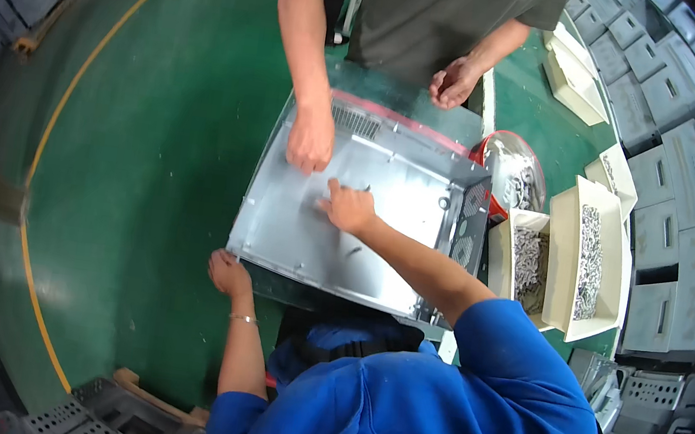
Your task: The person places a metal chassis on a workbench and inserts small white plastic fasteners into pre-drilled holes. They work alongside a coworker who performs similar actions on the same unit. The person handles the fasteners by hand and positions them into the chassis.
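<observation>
A worker's left hand point(228, 272) braces the near-left corner of an open sheet-metal chassis point(347, 217) to steady it, while the right hand point(347, 207), fingers loosely spread and holding nothing visible, presses its floor; a co-worker's hand point(311, 137) steadies the far edge.

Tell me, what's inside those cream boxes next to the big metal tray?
Both cream boxes hold heaps of small silvery metal parts, probably screws. The piles cover the box bottoms, so anything underneath is hidden. The metal tray beside them has the person's right hand resting in it.
</observation>
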`<state>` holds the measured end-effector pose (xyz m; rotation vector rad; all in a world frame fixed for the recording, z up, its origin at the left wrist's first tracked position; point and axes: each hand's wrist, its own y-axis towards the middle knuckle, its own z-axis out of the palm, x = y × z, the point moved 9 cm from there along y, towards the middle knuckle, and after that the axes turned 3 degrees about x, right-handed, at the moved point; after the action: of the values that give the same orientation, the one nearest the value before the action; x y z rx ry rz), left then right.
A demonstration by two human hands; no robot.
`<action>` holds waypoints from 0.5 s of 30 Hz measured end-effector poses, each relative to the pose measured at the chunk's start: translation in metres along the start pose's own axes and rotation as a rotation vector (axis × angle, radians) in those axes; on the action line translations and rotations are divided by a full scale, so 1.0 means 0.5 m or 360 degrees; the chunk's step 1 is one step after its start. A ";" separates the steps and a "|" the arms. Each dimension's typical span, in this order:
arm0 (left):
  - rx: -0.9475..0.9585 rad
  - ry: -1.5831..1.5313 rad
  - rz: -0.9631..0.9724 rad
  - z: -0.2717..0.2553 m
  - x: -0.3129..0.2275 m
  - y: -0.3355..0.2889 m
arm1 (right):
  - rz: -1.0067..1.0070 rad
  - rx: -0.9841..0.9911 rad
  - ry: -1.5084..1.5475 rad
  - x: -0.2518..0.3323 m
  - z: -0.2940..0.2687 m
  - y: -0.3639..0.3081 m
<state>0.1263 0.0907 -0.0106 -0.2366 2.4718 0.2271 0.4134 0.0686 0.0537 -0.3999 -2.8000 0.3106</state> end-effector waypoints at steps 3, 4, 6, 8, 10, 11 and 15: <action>-0.0122 -0.0131 0.0129 0.011 -0.005 -0.011 | -0.0108 -0.0285 0.0035 -0.039 -0.014 -0.046; -0.0015 -0.0016 -0.0056 0.013 -0.003 -0.008 | -0.0115 -0.0261 0.0163 -0.036 -0.049 -0.073; -0.0019 -0.0097 0.0116 0.009 0.006 0.004 | -0.0170 -0.0226 0.0420 -0.013 -0.134 -0.116; 0.0013 -0.0021 0.0067 0.014 0.008 0.011 | -0.0294 -0.0404 0.0723 -0.016 -0.237 -0.167; 0.0101 -0.0330 0.0004 0.023 0.002 0.021 | -0.0456 -0.0686 0.0934 -0.028 -0.345 -0.238; 0.0182 -0.0597 -0.0114 0.022 0.015 0.031 | -0.0554 -0.0830 0.0997 -0.025 -0.411 -0.271; -0.0238 -0.1199 -0.0004 -0.066 0.064 0.136 | -0.0988 -0.1369 0.0811 0.039 -0.674 -0.462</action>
<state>0.0666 0.1456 0.0028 -0.1737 1.7100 0.4147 0.4473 -0.0850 0.4313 0.2184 -2.2438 -0.9974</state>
